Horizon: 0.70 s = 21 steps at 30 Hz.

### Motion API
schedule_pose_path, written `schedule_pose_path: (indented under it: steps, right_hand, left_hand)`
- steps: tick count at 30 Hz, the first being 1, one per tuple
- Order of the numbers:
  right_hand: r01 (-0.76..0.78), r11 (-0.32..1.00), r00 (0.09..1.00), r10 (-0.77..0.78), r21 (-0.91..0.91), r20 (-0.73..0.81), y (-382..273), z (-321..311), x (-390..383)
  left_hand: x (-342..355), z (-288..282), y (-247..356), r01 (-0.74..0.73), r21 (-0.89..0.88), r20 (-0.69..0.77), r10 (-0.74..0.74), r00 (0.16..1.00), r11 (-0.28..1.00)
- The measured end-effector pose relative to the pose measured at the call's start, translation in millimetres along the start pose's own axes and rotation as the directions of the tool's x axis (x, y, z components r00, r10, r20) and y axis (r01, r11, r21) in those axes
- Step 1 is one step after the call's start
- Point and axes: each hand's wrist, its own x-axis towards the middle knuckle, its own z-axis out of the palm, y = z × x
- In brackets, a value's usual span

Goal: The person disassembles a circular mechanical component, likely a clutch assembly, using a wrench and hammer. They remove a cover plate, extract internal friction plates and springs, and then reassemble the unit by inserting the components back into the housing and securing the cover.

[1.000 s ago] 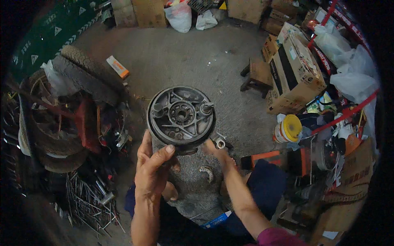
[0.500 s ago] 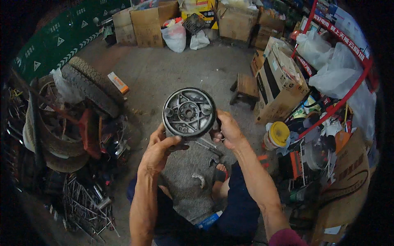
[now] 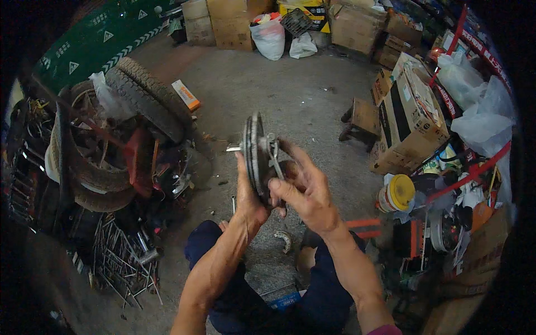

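Observation:
A round metal drum brake plate (image 3: 253,153) is held up on edge above my knees, seen nearly side-on. My left hand (image 3: 250,204) grips its lower left part, the thumb pointing up along the face. From the other side my right hand (image 3: 310,195) grips the plate, thumb and fingers closed near a small lever arm (image 3: 275,159). Short pins (image 3: 233,149) stick out of the plate's left face. On the floor below lies a curved brake shoe (image 3: 283,242). A wrench (image 3: 233,205) lies left of it, partly hidden by my left arm.
Old tyres (image 3: 148,97) and a heap of metal rods and tools (image 3: 120,254) lie at the left. A wooden stool (image 3: 362,123), a large carton (image 3: 413,125) and a yellow-lidded bucket (image 3: 401,191) stand at the right. Boxes and bags (image 3: 269,39) line the back.
The brake plate has turned from facing me to nearly edge-on. My right hand has moved onto its right side by the lever arm. The view has shifted, so the surroundings sit farther right.

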Motion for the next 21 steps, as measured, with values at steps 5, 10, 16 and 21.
schedule_pose_path:
  steps: [5,10,16,21]
  right_hand:
    - [-0.053,0.996,0.999,0.053,-0.071,-0.003,9,11,-13]
    - [-0.03,0.999,1.0,0.03,-0.023,-0.008,-8,7,-19]
    - [-0.137,0.987,0.988,0.131,-0.079,-0.082,-9,0,-14]
    - [0.043,0.923,0.987,-0.098,-0.382,-0.126,14,-4,-6]
  left_hand:
    - [2,-2,0,-0.187,-0.042,-0.225,0.173,0.959,0.982]
    - [5,2,31,-0.256,0.252,-0.208,0.31,0.928,0.933]
    - [22,9,47,-0.452,0.432,-0.169,0.563,0.809,0.781]
    - [9,-7,57,-0.526,0.757,-0.004,0.808,0.589,0.387]
